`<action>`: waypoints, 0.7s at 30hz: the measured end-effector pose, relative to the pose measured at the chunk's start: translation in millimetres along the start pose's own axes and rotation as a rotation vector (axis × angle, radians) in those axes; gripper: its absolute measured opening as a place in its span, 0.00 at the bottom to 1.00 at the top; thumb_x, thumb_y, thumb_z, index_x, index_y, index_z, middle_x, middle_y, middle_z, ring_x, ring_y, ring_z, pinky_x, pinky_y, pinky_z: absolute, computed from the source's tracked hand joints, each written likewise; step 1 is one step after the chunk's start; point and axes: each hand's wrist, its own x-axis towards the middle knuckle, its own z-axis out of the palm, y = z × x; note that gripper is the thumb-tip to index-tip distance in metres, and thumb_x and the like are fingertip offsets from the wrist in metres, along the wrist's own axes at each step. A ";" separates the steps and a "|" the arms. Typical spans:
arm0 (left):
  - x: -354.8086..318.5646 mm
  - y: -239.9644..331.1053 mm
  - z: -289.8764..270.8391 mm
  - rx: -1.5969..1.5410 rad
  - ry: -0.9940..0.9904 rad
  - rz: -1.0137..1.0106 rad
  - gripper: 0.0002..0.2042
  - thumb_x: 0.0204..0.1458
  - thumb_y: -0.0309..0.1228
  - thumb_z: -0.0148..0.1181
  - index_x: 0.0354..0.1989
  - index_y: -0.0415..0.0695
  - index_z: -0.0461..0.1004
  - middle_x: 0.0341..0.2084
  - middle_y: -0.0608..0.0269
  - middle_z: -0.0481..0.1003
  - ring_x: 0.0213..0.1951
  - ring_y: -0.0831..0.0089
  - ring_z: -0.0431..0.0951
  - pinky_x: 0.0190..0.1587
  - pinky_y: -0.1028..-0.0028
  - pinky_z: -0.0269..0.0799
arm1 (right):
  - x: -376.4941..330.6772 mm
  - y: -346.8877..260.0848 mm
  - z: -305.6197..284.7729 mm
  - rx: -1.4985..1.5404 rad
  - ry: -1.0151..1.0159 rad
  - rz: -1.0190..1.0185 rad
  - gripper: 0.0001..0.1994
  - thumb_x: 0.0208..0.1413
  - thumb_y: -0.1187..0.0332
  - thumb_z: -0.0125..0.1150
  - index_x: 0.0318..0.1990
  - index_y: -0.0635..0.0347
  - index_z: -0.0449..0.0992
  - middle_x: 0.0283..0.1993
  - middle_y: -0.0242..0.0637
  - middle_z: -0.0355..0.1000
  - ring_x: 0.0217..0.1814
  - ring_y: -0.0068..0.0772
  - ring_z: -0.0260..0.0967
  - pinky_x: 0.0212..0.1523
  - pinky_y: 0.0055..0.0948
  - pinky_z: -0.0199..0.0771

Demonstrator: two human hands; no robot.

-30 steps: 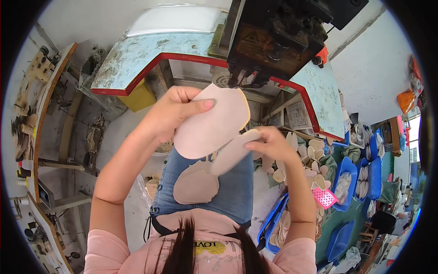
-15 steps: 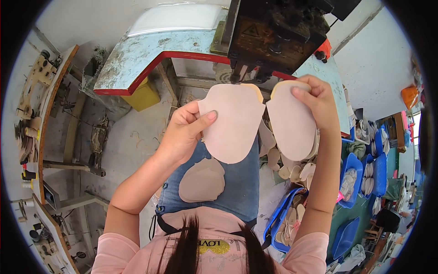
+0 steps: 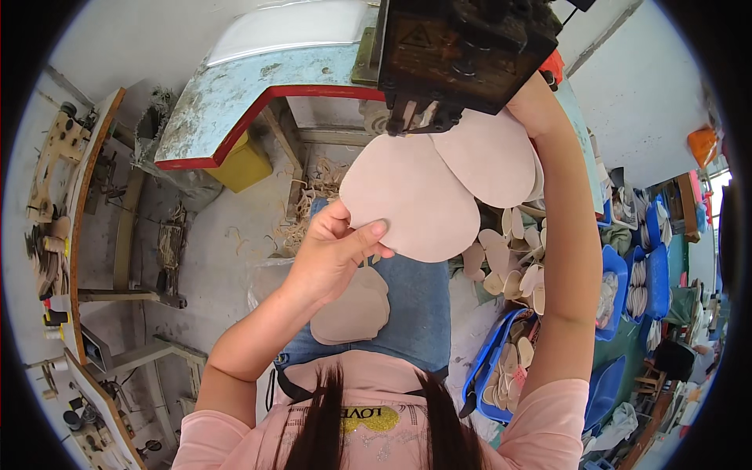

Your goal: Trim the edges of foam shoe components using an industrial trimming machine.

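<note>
My left hand [image 3: 333, 254] pinches the lower edge of a pale pink oval piece [image 3: 407, 204] between thumb and fingers. Its top edge meets the foot of a dark machine head [image 3: 462, 47]. My right hand [image 3: 533, 98] reaches up beside the machine and holds a second pale pink piece [image 3: 489, 157], which overlaps the first at its right. The machine partly hides the right hand's fingers. More pink pieces [image 3: 352, 309] lie stacked on my lap, on blue jeans.
The machine sits on a worn blue table with a red edge [image 3: 258, 86]. Blue crates [image 3: 615, 290] and a blue bin [image 3: 479, 376] with several pale pieces stand at my right. A yellow box [image 3: 239, 164] and scraps lie on the floor. A wooden bench [image 3: 78, 204] runs along the left.
Both hands have risen from in front of my chest to the machine. The two pieces now overlap under the machine foot, and my right arm is stretched up further.
</note>
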 end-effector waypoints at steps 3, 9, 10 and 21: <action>-1.2 8.0 -13.3 0.019 0.024 0.023 0.10 0.46 0.23 0.52 0.39 0.41 0.68 0.32 0.64 0.72 0.30 0.81 0.72 0.29 0.81 0.69 | -1.8 -2.4 1.8 0.023 0.010 0.025 0.05 0.42 0.76 0.54 0.29 0.64 0.72 0.21 0.23 0.66 0.20 0.09 0.59 0.20 0.12 0.59; 24.7 39.9 -42.1 0.394 0.168 0.327 0.08 0.49 0.24 0.48 0.38 0.40 0.67 0.29 0.66 0.71 0.29 0.82 0.71 0.30 0.82 0.66 | -20.6 5.0 11.0 -0.184 0.070 -0.004 0.02 0.42 0.75 0.55 0.25 0.62 0.70 0.20 0.24 0.66 0.19 0.09 0.58 0.19 0.12 0.58; 29.9 43.9 -36.7 0.375 0.291 0.422 0.07 0.50 0.25 0.47 0.36 0.39 0.66 0.28 0.67 0.71 0.28 0.82 0.70 0.30 0.82 0.65 | -26.1 4.5 14.6 -0.206 0.084 0.005 0.03 0.42 0.74 0.56 0.25 0.62 0.69 0.20 0.24 0.66 0.19 0.09 0.58 0.19 0.13 0.58; -34.8 -78.9 -99.3 1.608 -0.173 0.315 0.20 0.36 0.29 0.58 0.42 0.40 0.67 0.33 0.51 0.66 0.39 0.57 0.63 0.44 0.66 0.59 | -75.8 5.4 58.0 -0.028 0.335 0.020 0.07 0.48 0.70 0.55 0.27 0.63 0.65 0.22 0.26 0.63 0.22 0.10 0.57 0.21 0.11 0.55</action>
